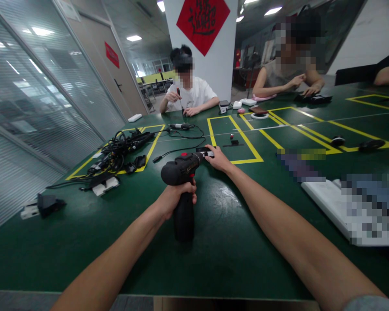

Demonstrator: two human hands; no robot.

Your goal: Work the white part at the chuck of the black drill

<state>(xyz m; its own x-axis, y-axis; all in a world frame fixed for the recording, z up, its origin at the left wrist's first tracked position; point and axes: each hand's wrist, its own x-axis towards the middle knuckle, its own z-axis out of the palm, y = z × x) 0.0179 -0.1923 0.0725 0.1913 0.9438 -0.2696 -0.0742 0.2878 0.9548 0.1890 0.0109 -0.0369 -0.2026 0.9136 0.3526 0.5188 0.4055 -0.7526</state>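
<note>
My left hand (pixel 176 199) is wrapped round the handle of a black cordless drill (pixel 178 169), which stands upright on the table with its chuck pointing forward and to the right. Red details show on the drill's top and at its trigger. Just past the chuck, the fingers of my right hand (pixel 218 160) are closed on a small black and whitish part (pixel 208 152). The hand covers much of that part, so its kind and its exact contact with the drill tip are unclear.
A heap of black cables (pixel 119 149) lies left, with adapter-like pieces (pixel 105 185) nearer me. Yellow tape (pixel 246 162) marks rectangles on the green table (pixel 227 259). A pixelated white object (pixel 330 207) lies right. Two people (pixel 194 93) work across the table; another's arm shows far right.
</note>
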